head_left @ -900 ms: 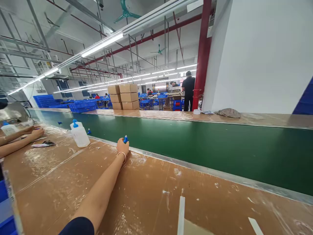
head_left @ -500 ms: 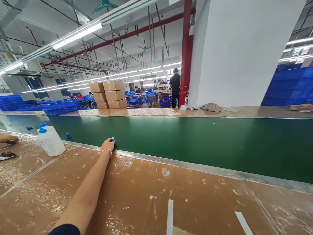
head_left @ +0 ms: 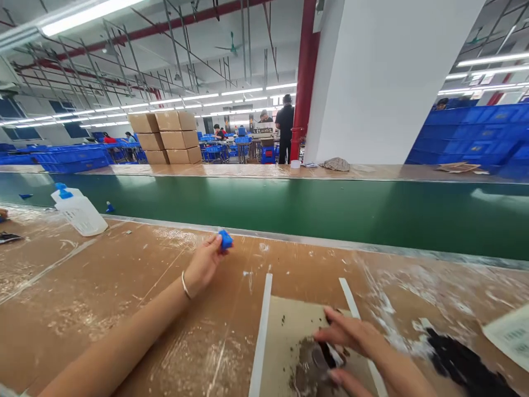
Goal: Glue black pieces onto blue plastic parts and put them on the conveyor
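Note:
My left hand (head_left: 206, 259) is closed on a small blue piece (head_left: 225, 240), pinched between thumb and fingers just on the near side of the belt's metal edge. My right hand (head_left: 355, 342) is somewhat blurred, its fingers spread over a beige sheet (head_left: 285, 314) with dark smudges. Between its thumb and fingertips lies a small black and white item (head_left: 330, 354), whose kind I cannot make out. Beside that item is a clear, roundish patch on the sheet. White tape strips (head_left: 261, 336) run along both sides of the sheet.
A green conveyor belt (head_left: 289, 204) crosses beyond the brown tabletop (head_left: 165, 264). Plastic bottles (head_left: 80, 214) with blue caps stand at left, near another blue piece (head_left: 109, 207) on the belt. A black smeared patch (head_left: 463, 358) and a paper (head_left: 510, 336) lie at right. Another person's hand (head_left: 3, 214) shows far left.
My left hand has come back from the belt, nearer to me, with the blue piece. My right hand and the beige sheet have come into view as the camera tilted down.

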Demonstrator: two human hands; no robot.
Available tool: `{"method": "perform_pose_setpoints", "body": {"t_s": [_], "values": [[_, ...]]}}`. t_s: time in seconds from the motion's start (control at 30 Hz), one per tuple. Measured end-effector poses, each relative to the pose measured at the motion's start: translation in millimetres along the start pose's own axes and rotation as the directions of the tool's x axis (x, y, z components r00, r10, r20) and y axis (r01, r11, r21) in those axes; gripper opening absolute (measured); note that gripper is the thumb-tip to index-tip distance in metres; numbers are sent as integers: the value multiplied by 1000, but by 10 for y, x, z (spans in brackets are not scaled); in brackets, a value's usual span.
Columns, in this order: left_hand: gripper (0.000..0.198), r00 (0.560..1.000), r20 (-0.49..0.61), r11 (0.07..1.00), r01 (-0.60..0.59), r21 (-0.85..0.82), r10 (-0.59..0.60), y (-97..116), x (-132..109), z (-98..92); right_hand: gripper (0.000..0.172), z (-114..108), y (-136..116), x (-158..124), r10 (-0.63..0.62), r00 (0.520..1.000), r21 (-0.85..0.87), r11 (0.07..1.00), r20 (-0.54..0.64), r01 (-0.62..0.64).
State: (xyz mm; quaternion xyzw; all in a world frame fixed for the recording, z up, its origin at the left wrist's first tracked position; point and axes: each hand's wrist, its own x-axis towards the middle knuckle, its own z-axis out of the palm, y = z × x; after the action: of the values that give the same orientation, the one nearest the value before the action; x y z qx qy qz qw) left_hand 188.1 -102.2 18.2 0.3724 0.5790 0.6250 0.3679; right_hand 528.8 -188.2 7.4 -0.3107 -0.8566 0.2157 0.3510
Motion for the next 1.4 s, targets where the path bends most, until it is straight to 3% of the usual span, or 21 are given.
{"method": "perform_pose_setpoints", "body": {"t_s": [0.03,0.1,0.17,0.23,0.3,0.7,1.07,1.4], "values": [[29,995,92,999,31,-43,-27,9,-325,110,59,-8,-22,-10,28,1000,44,999,-11,-28],[30,935,341,971,164,-174,-96,52,-920,300,52,-25,-63,-28,95,995,147,985,-36,-88],[29,875,464,939,264,-222,-137,98,-1373,452,52,-45,-100,-43,151,986,243,961,-72,-129],[27,839,522,913,323,-250,-154,123,-1649,566,54,-70,-137,-55,184,979,321,935,-85,-148],[27,819,554,896,349,-274,-150,131,-1775,641,53,-92,-175,-61,190,978,390,910,-87,-142],[31,708,690,892,398,-216,-149,136,-1881,683,52,-75,-298,-34,89,996,457,887,-26,-68],[22,674,732,872,413,-263,-98,134,-1864,667,42,-70,-300,-29,42,999,432,901,-17,-31],[30,654,743,830,489,-267,-145,150,-1910,668,19,-85,-283,0,-6,1000,434,901,-6,8]]}}
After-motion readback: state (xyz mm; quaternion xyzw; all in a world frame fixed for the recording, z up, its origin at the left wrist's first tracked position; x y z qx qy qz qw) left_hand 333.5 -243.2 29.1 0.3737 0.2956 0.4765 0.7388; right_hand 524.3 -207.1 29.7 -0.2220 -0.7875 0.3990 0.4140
